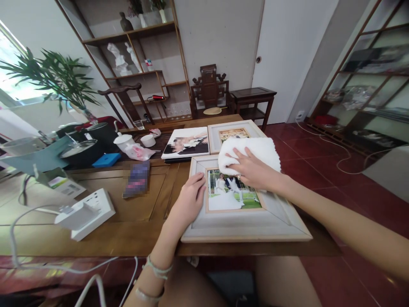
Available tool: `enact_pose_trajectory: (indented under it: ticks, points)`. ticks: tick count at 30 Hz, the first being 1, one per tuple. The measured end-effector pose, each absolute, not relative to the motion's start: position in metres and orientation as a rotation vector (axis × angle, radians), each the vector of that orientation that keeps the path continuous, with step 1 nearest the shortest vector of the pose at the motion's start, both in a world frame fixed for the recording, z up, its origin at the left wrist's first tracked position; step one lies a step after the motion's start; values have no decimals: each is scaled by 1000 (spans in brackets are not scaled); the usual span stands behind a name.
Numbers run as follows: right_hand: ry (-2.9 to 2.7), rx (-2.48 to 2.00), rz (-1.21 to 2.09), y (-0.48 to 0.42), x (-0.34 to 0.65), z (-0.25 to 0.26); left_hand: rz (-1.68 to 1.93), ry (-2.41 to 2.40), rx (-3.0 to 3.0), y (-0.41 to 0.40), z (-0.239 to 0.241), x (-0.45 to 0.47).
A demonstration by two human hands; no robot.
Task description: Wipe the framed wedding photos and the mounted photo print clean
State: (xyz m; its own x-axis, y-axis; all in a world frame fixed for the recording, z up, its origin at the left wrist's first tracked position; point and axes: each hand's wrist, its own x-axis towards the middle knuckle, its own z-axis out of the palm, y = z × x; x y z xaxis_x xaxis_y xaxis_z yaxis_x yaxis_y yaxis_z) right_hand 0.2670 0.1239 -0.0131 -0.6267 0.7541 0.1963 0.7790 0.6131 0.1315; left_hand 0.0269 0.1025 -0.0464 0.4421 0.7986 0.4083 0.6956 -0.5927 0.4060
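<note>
A picture frame (243, 228) with a wide pale border lies flat on the wooden table in front of me. Its photo (231, 192) shows a couple in wedding clothes on grass. My left hand (190, 198) grips the frame's left border, fingers bent over it. Under my right hand (247, 166) is a folded white cloth (265, 149), held against the frame's upper part with the fingers spread over it. The cloth hides the frame's upper right and partly covers a second picture frame (219, 123) behind it. Beside that frame lies a photo album (185, 143).
Left on the table (121, 221) are a white power strip (94, 213), a small open box (59, 183), a blurred packet (137, 179), a blue box (106, 160) and a white teapot (124, 140). A potted plant (64, 83) stands farther back. Cables hang along the near edge.
</note>
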Motion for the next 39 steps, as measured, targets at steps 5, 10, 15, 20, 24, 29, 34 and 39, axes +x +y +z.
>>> enact_pose_trajectory:
  ticks: [5, 10, 15, 20, 24, 29, 34, 39]
  points:
    - [-2843, -1160, 27, 76, 266, 3, 868, 1316, 2505, 103, -48, 27]
    - [-2899, -1035, 335, 3, 263, 29, 873, 1318, 2512, 103, -49, 27]
    - [-2867, -996, 478, -17, 254, 22, 882, 1312, 2542, 104, -50, 26]
    - [-2736, -1243, 198, 27, 263, 1, 880, 1310, 2541, 103, -49, 26]
    - [-2718, -1324, -141, 84, 276, -1, 880, 1326, 2518, 101, -47, 27]
    - [-2796, -1293, -303, 122, 272, -4, 881, 1348, 2488, 101, -47, 28]
    - [-2866, -1222, -134, 79, 257, -1, 906, 1326, 2477, 102, -50, 28]
    - [-2942, -1029, 65, 6, 248, 23, 913, 1324, 2479, 102, -51, 28]
